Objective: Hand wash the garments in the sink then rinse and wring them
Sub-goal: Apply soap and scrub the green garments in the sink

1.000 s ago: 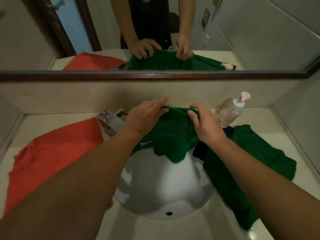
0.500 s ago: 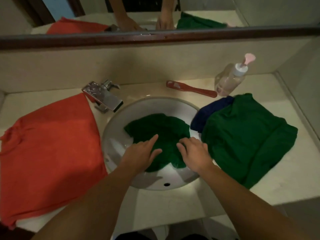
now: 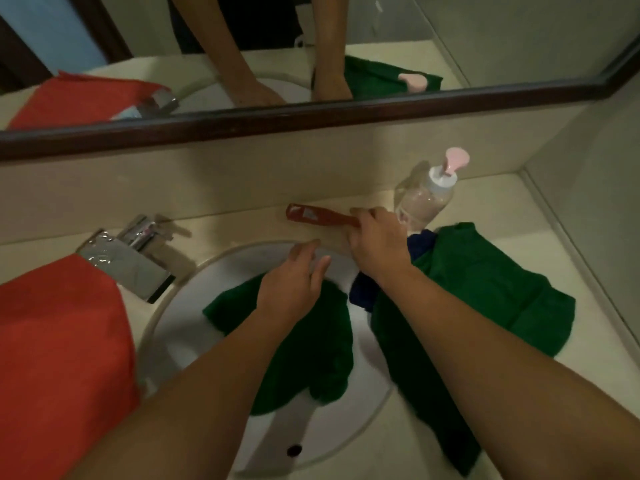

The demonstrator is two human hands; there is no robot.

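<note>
A green garment (image 3: 311, 344) lies crumpled in the white sink (image 3: 194, 306). My left hand (image 3: 294, 285) hovers over its far end with fingers straight. My right hand (image 3: 377, 244) reaches past the sink's rim and grips the handle of a red brush (image 3: 315, 216) lying on the counter by the back wall. A second green garment (image 3: 485, 292) lies on the counter to the right, over a dark blue one (image 3: 363, 292). An orange-red garment (image 3: 59, 355) is spread on the counter at the left.
A chrome tap (image 3: 128, 258) juts over the sink's left rim. A clear pump bottle (image 3: 429, 195) with a pink top stands at the back right, beside my right hand. A mirror with a dark frame (image 3: 311, 116) runs above the backsplash.
Both hands left the green garment in the sink. My right hand reached back to the red brush and took its handle. My left hand lifted off the cloth and moved toward the far rim.
</note>
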